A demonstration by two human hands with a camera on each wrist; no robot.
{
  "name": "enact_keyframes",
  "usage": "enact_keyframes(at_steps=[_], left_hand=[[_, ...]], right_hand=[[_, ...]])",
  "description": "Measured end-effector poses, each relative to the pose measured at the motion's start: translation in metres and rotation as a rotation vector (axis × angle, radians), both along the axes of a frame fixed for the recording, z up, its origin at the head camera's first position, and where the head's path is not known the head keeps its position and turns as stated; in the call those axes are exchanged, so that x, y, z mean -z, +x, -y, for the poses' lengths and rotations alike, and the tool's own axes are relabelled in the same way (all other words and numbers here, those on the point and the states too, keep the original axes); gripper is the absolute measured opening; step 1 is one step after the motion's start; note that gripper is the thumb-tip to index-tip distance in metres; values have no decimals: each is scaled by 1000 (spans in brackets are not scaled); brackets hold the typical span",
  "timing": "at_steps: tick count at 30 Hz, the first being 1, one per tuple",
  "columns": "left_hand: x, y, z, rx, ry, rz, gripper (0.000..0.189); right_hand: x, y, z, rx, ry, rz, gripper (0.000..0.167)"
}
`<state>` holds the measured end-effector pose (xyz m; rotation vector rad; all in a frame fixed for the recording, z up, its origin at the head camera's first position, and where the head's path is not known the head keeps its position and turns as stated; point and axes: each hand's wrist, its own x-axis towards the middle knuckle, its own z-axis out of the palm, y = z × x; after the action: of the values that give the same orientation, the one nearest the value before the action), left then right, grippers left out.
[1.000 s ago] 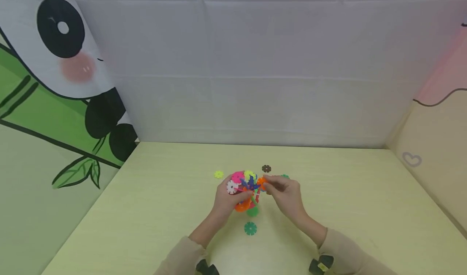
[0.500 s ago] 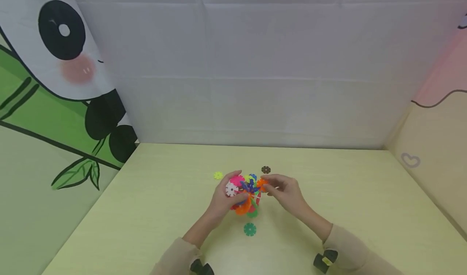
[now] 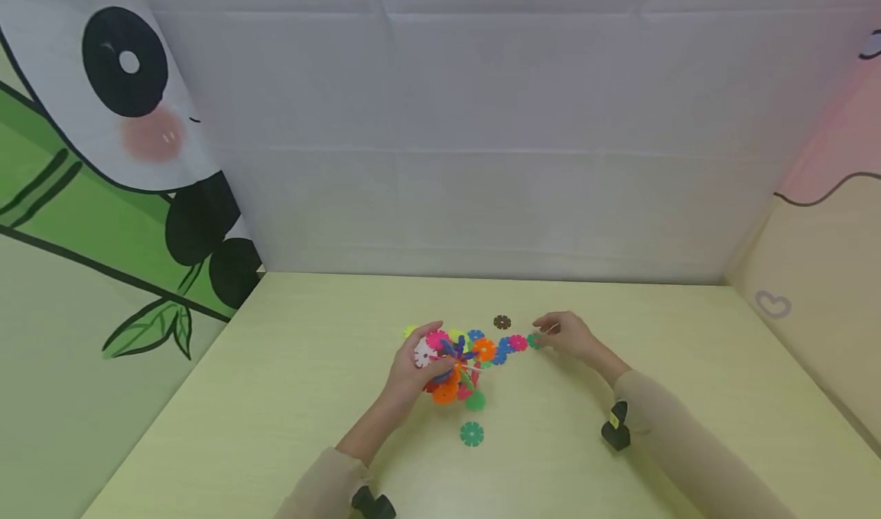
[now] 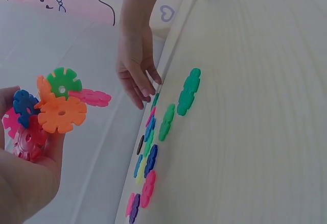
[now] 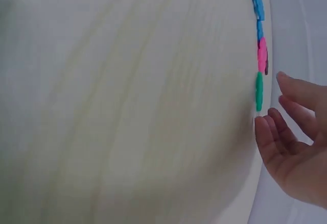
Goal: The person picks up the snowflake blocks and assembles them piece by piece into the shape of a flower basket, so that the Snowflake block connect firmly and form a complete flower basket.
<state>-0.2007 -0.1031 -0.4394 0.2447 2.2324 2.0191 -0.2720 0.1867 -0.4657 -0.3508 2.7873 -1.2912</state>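
Round, multicoloured cluster of notched discs tight in left grip, right grip apart.

A pale yellow worktop with faint wood grain runs back to a greyish-white backdrop, creased in long horizontal lines with a vertical fold. On the left wall, pale green low down, is a cartoon panda face with a blushing cheek, above a green bamboo stalk and outlined leaves. The right wall is pink above a wavy dark line and cream below, with a grey heart outline. The light is soft, and a paler sheen lies on the worktop's near part.
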Motion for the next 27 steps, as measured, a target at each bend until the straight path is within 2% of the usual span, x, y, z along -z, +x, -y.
enact_keyframes(at_steps=[2, 5, 10, 13, 16, 22, 27], left_hand=[[0, 0, 0, 2, 1, 5, 57], [-1, 0, -2, 2, 12, 13, 57], [-3, 0, -6, -2, 45, 31, 56], [-4, 0, -9, -10, 69, 45, 56], [-6, -1, -12, -24, 86, 49, 55], [-8, -2, -17, -60, 93, 45, 55], [-10, -2, -21, -86, 104, 34, 55]], right_hand=[[5, -3, -1, 5, 36, 39, 32], [9, -6, -2, 5, 75, 53, 31], [10, -6, -2, -2, 83, 19, 26], [8, -1, -1, -1, 58, -22, 23], [0, 12, 7, 19, -50, -38, 20], [-33, 55, 36, 5, -410, 4, 25], [-51, 81, 56, -1, -534, 30, 28]])
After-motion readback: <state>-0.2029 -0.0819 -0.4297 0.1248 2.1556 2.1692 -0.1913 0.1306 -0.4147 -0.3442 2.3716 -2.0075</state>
